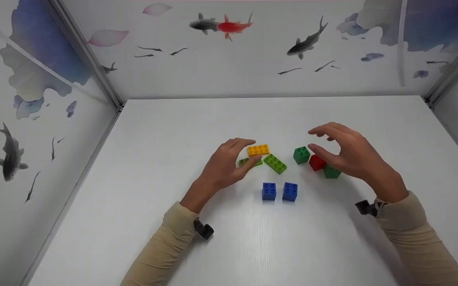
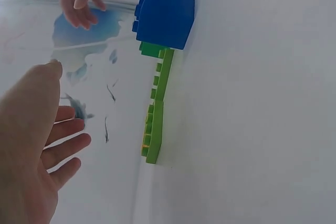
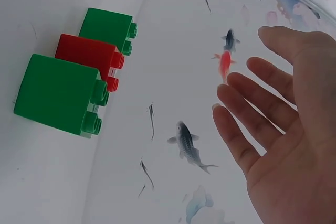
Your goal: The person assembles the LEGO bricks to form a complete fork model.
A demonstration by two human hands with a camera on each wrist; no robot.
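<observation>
In the head view my left hand (image 1: pixel 229 163) hovers with parted fingers over a flat yellow brick (image 1: pixel 258 149) and a light green brick (image 1: pixel 245 162), partly covered by the thumb. Another light green brick (image 1: pixel 275 163) lies just right of them. My right hand (image 1: pixel 350 151) hangs above a red brick (image 1: pixel 317 163) and a dark green brick (image 1: pixel 332 171), both partly hidden by it. A second dark green brick (image 1: pixel 301 155) stands left of the red one. Neither hand holds anything; the right wrist view shows the right palm (image 3: pixel 294 145) with fingers relaxed.
Two square blue bricks (image 1: pixel 269 191) stand side by side nearer to me, with a small gap between them. The white tabletop (image 1: pixel 229 246) is enclosed by a back wall (image 1: pixel 253 79) and side walls printed with fish and leaves.
</observation>
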